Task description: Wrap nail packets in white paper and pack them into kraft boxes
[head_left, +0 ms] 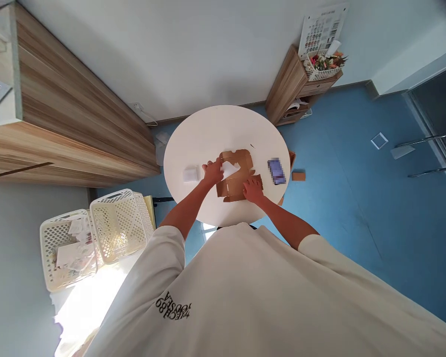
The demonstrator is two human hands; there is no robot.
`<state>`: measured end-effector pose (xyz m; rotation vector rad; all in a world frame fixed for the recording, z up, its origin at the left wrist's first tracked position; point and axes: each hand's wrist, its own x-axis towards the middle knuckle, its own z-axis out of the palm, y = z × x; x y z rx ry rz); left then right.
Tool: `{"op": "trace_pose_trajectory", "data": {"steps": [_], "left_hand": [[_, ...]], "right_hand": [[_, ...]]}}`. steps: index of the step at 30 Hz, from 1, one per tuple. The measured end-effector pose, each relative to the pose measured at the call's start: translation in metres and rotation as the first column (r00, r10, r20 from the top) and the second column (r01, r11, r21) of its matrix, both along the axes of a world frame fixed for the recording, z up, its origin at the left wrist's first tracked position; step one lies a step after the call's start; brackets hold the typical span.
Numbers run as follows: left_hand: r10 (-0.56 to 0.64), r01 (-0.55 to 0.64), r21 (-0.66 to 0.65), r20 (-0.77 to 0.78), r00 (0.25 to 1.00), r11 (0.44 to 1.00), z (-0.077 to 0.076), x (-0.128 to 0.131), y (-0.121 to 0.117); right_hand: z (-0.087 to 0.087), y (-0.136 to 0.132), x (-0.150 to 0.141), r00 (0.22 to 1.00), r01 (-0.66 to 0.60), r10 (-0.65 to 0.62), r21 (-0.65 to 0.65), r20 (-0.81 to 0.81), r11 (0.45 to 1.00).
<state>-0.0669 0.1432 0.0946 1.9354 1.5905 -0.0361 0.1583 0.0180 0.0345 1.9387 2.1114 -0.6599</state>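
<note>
Left hand: my left hand [212, 172] is half curled, with its fingers reaching toward the white sheet [229, 170]; I cannot tell whether it is pinching the sheet or only touching it.
Right hand: my right hand [253, 191] is lying mostly open and palm down, resting on the near right part of the kraft cardboard box blank [235, 184]; it is not gripping anything.
Box position: the blank is lying flat and unfolded in the middle of the round white table [208, 129], between my hands, with its near edge close to the table's near rim.
Box direction: its wider lower panel is running nearly crosswise in front of me, tipping up slightly toward the right, while a narrower flap section is pointing away from me toward the wall.
White sheet: it is lying over the blank's left-centre area, just past my left hand.
Table left: a small white packet [192, 174] is sitting near my left hand, just beside the blank.
Table right: a purple item [277, 171], blurred out, is lying well right of the blank, near the table's edge.
Floor: a small brown cardboard piece [298, 175] is lying on the blue floor [342, 198] past the table's right edge.
Lower left: two white plastic baskets [96, 238] are standing beside me, holding papers.
</note>
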Motion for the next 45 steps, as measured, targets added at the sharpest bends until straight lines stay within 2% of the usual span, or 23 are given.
{"op": "trace_pose_trajectory", "data": {"steps": [4, 7, 13, 18, 22, 25, 30, 33, 36, 38, 41, 45], "left_hand": [[-0.03, 0.03, -0.019, -0.002, 1.0, 0.999, -0.014, 0.017, -0.017], [-0.051, 0.051, -0.022, -0.002, 0.999, 0.998, -0.016, 0.022, -0.019], [-0.054, 0.054, -0.023, -0.003, 0.999, 0.998, -0.011, 0.025, -0.012], [-0.065, 0.066, -0.02, 0.055, 0.996, 0.998, -0.004, 0.03, -0.002], [-0.104, 0.104, -0.042, 0.014, 0.995, 0.994, -0.003, 0.041, -0.006], [-0.142, 0.14, -0.091, -0.014, 0.99, 0.986, -0.014, 0.052, -0.022], [-0.197, 0.192, -0.144, -0.02, 0.98, 0.971, -0.047, 0.066, -0.051], [-0.215, 0.206, -0.169, -0.036, 0.976, 0.964, -0.061, 0.071, -0.056], [-0.244, 0.229, -0.19, -0.058, 0.968, 0.955, -0.067, 0.076, -0.052], [-0.264, 0.244, -0.195, -0.086, 0.961, 0.95, -0.067, 0.078, -0.047], [-0.27, 0.246, -0.195, -0.109, 0.957, 0.95, -0.068, 0.08, -0.045], [-0.268, 0.251, -0.172, -0.086, 0.96, 0.953, -0.068, 0.081, -0.052]], "right_hand": [[0.001, -0.005, 0.016, 1.0, 0.004, -0.004, -0.029, 0.008, 1.0], [0.002, -0.005, 0.023, 1.0, 0.005, -0.005, -0.052, 0.015, 0.999], [0.0, -0.004, 0.027, 1.0, -0.007, 0.01, -0.109, 0.028, 0.994], [-0.004, -0.004, 0.027, 1.0, -0.003, 0.002, -0.101, -0.01, 0.995], [-0.006, -0.005, 0.025, 1.0, 0.0, -0.002, -0.086, -0.019, 0.996], [-0.006, -0.006, 0.025, 1.0, 0.008, -0.01, -0.081, -0.018, 0.997], [-0.007, -0.01, 0.032, 1.0, 0.02, -0.022, -0.096, -0.017, 0.995], [-0.009, -0.013, 0.039, 0.999, 0.026, -0.028, -0.084, -0.02, 0.996], [-0.009, -0.015, 0.046, 0.999, 0.031, -0.034, -0.064, -0.041, 0.997], [-0.008, -0.016, 0.049, 0.996, 0.06, -0.062, -0.032, -0.064, 0.998], [-0.008, -0.016, 0.053, 0.98, 0.182, -0.176, 0.063, -0.09, 0.981], [-0.014, -0.014, 0.061, 0.915, 0.397, -0.377, 0.141, -0.145, 0.907]]}}
